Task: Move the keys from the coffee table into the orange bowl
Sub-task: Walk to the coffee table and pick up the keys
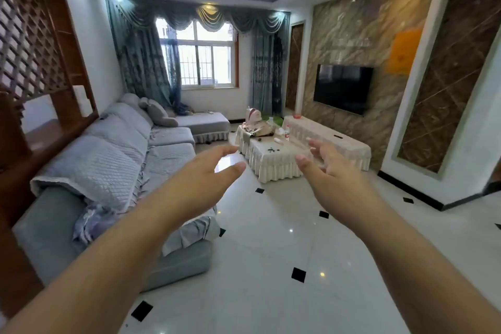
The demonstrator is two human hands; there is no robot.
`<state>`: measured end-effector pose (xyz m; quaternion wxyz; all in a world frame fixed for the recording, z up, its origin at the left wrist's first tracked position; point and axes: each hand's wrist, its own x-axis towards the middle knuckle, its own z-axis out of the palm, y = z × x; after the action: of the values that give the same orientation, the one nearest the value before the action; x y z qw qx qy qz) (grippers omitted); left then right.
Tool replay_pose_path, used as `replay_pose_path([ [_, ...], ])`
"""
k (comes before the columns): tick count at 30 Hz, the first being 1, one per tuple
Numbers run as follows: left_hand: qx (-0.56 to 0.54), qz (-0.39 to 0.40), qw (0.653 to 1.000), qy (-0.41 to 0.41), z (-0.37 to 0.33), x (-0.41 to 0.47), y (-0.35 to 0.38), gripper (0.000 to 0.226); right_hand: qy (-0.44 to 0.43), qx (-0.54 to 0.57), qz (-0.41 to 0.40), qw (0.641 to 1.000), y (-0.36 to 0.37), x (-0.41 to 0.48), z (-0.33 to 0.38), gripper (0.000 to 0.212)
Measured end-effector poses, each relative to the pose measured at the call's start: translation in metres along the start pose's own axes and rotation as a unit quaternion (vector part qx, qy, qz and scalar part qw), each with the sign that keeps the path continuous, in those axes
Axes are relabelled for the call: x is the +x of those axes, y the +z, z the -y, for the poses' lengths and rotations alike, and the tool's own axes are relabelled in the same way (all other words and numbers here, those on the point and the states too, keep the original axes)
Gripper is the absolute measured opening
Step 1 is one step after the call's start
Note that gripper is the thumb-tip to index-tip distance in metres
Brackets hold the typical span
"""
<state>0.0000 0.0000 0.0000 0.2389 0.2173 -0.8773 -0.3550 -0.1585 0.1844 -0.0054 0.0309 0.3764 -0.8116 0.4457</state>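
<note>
Hands (208,171) (329,168) spread, empty | sofa (122,160) left | coffee table (273,160) far ahead

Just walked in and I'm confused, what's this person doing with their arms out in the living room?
Nothing is being handled yet. The person stands on the tiled floor, both arms stretched forward, left hand and right hand open and empty. Ahead is the cloth-covered coffee table, well out of reach, with small dark objects on top that may be the keys, too small to tell. A sofa runs along the left. No orange bowl is clearly visible.
</note>
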Motion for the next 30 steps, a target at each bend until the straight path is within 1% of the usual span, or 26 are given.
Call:
replay_pose_path([
  [4,0.007,0.012,1.0,-0.026,0.028,0.015,0.018,0.05,0.043,0.01,0.025,0.999,0.017,0.007,-0.024,0.061],
  [10,0.042,0.018,0.999,-0.007,0.084,0.045,0.053,0.053,0.096,0.02,0.038,0.994,0.056,0.026,-0.067,0.061],
  [14,0.014,0.042,0.999,-0.019,0.129,0.064,0.073,0.056,0.132,0.025,0.044,0.99,0.093,0.044,-0.091,0.056],
  [16,0.008,0.055,0.998,-0.029,0.151,0.077,0.08,0.055,0.149,0.024,0.045,0.988,0.111,0.057,-0.101,0.056],
  [19,-0.007,0.055,0.997,-0.054,0.183,0.101,0.084,0.05,0.163,0.018,0.041,0.986,0.138,0.08,-0.11,0.054],
  [22,-0.022,0.055,0.996,-0.072,0.212,0.128,0.083,0.051,0.169,0.015,0.029,0.985,0.166,0.102,-0.116,0.049],
  [25,-0.047,0.066,0.993,-0.08,0.234,0.159,0.079,0.048,0.185,0.014,0.049,0.981,0.195,0.123,-0.123,0.048],
  [28,-0.057,0.078,0.992,-0.078,0.253,0.188,0.076,0.039,0.2,0.008,0.076,0.977,0.223,0.142,-0.13,0.048],
  [30,-0.06,0.08,0.992,-0.078,0.263,0.203,0.075,0.039,0.207,0.011,0.084,0.975,0.238,0.153,-0.133,0.048],
])
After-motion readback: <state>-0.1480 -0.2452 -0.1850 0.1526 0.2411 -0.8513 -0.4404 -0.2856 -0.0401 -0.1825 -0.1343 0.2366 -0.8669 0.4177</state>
